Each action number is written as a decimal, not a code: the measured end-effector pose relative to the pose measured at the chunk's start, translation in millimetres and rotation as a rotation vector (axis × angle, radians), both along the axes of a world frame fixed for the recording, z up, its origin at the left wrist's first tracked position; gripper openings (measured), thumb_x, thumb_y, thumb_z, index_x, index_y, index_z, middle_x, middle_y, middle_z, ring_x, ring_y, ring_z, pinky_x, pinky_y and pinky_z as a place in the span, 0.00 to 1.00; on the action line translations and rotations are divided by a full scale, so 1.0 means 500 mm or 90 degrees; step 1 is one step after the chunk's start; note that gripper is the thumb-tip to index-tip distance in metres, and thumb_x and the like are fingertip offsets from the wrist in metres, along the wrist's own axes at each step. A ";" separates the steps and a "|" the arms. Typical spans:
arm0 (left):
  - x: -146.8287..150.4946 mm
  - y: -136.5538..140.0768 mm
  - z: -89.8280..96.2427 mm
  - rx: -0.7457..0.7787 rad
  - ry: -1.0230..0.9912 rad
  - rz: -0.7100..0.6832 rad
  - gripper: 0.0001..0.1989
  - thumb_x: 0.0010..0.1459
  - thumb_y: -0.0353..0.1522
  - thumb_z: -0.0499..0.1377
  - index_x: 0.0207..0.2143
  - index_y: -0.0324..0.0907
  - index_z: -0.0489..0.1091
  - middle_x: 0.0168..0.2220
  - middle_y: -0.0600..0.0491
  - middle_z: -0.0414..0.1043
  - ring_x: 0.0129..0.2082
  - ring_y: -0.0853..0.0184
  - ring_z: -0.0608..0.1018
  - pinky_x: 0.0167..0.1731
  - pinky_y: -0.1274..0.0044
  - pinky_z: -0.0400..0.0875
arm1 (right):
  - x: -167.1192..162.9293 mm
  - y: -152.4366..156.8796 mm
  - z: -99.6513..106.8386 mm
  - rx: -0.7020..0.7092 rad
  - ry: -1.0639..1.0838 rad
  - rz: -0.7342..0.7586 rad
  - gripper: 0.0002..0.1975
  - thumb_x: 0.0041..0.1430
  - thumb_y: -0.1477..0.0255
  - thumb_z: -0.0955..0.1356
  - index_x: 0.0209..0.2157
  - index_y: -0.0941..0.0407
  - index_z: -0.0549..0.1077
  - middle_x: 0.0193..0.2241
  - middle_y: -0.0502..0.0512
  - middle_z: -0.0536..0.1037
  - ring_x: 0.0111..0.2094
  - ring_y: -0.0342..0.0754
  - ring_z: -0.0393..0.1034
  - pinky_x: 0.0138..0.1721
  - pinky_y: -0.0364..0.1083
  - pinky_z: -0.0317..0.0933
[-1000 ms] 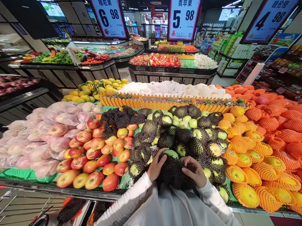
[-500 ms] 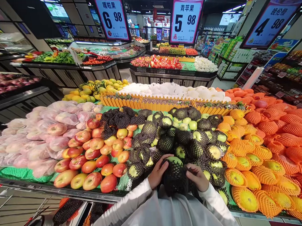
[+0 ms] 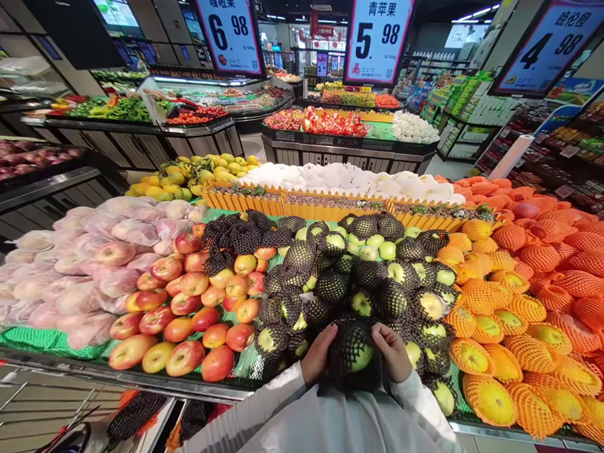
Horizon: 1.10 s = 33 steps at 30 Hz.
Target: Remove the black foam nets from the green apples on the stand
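Note:
Close to my body I hold a green apple (image 3: 358,352) that sits inside a black foam net sleeve (image 3: 346,378). My left hand (image 3: 317,354) is closed on the netted apple from the left, thumb near the top. On the right side, my right hand (image 3: 393,353) pinches the edge of the net between thumb and fingers. The undersides of both hands' grip are hidden. Just beyond lies a heap of green apples (image 3: 361,303), most of them in black nets. Bare red-yellow apples (image 3: 185,357) lie to the left of my left hand.
Oranges in orange nets (image 3: 494,398) fill the right side. Bagged pale fruit (image 3: 79,289) lies at far left. Loose black nets (image 3: 242,236) rest on the red apples. A low yellow fence (image 3: 311,206) runs behind. A shopping cart (image 3: 39,405) stands at lower left.
The black net now covers the top of the green apple, which showed bare before. My right hand has moved slightly up, and its fingers still grip the net.

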<state>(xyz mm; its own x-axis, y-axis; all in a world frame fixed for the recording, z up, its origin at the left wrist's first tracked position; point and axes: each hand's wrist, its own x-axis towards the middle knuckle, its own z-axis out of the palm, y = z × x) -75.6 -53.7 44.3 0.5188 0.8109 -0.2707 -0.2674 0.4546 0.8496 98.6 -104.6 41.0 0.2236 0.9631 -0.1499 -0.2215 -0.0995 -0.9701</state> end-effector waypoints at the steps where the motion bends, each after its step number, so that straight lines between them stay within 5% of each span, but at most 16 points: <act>1: 0.002 0.000 0.003 -0.045 -0.014 0.025 0.33 0.48 0.56 0.61 0.44 0.38 0.76 0.51 0.46 0.75 0.57 0.54 0.70 0.63 0.65 0.55 | 0.003 -0.003 0.000 0.009 0.022 0.042 0.22 0.43 0.52 0.75 0.23 0.55 0.70 0.19 0.45 0.63 0.22 0.40 0.54 0.26 0.42 0.50; 5: 0.003 0.000 0.012 -0.176 -0.056 0.019 0.33 0.47 0.57 0.61 0.41 0.37 0.77 0.49 0.45 0.77 0.59 0.53 0.69 0.65 0.64 0.51 | 0.011 -0.005 0.003 0.035 0.083 0.170 0.19 0.43 0.57 0.77 0.26 0.55 0.71 0.23 0.48 0.69 0.26 0.43 0.61 0.31 0.43 0.57; 10: -0.004 0.000 0.000 -0.071 0.022 0.025 0.35 0.45 0.57 0.62 0.44 0.39 0.76 0.53 0.46 0.74 0.61 0.53 0.67 0.66 0.63 0.50 | 0.005 0.004 0.000 0.020 0.110 0.017 0.18 0.47 0.58 0.75 0.26 0.54 0.68 0.20 0.44 0.65 0.22 0.41 0.57 0.27 0.41 0.56; 13: -0.007 0.004 -0.002 -0.008 0.082 0.042 0.38 0.44 0.59 0.62 0.48 0.40 0.74 0.56 0.46 0.71 0.61 0.54 0.66 0.66 0.64 0.50 | -0.009 -0.007 -0.004 -0.001 0.079 -0.031 0.18 0.50 0.54 0.73 0.36 0.52 0.73 0.32 0.50 0.75 0.35 0.47 0.69 0.40 0.46 0.64; 16: -0.010 0.008 0.001 0.038 0.111 0.046 0.39 0.47 0.60 0.58 0.52 0.40 0.71 0.58 0.46 0.70 0.61 0.55 0.66 0.65 0.65 0.53 | -0.024 -0.030 -0.007 0.037 0.098 0.031 0.33 0.49 0.45 0.69 0.51 0.51 0.70 0.50 0.58 0.74 0.52 0.57 0.67 0.55 0.55 0.60; 20: -0.019 0.006 0.009 0.204 0.118 -0.020 0.30 0.60 0.52 0.53 0.55 0.42 0.68 0.58 0.48 0.68 0.60 0.59 0.68 0.64 0.65 0.56 | -0.039 -0.051 -0.008 0.081 0.044 0.116 0.48 0.36 0.53 0.78 0.59 0.49 0.61 0.58 0.59 0.68 0.58 0.60 0.63 0.60 0.59 0.57; 27: -0.035 0.008 0.051 0.570 0.329 -0.058 0.20 0.65 0.41 0.51 0.54 0.45 0.70 0.56 0.46 0.66 0.53 0.61 0.72 0.56 0.68 0.64 | -0.039 -0.066 -0.048 0.042 -0.042 0.003 0.40 0.40 0.55 0.77 0.54 0.48 0.63 0.53 0.58 0.72 0.54 0.60 0.67 0.58 0.59 0.59; 30: -0.032 0.014 0.071 0.541 0.279 -0.068 0.17 0.64 0.41 0.53 0.44 0.42 0.75 0.47 0.47 0.72 0.48 0.62 0.73 0.52 0.70 0.65 | -0.034 -0.075 -0.068 0.064 -0.022 0.013 0.44 0.37 0.49 0.76 0.56 0.48 0.62 0.53 0.59 0.72 0.54 0.61 0.66 0.58 0.59 0.59; 33: -0.022 0.020 0.071 0.318 0.149 -0.064 0.17 0.60 0.44 0.58 0.35 0.39 0.76 0.37 0.50 0.74 0.41 0.64 0.74 0.46 0.74 0.66 | -0.035 -0.076 -0.070 0.077 0.009 0.081 0.53 0.30 0.47 0.77 0.57 0.50 0.59 0.55 0.62 0.70 0.56 0.63 0.65 0.59 0.60 0.57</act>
<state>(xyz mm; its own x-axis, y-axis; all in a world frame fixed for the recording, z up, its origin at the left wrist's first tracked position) -86.6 -43.5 79.8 0.5723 0.8199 0.0155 -0.0212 -0.0041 0.9998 81.1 -142.3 6.0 0.0971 0.9947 -0.0336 -0.2280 -0.0106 -0.9736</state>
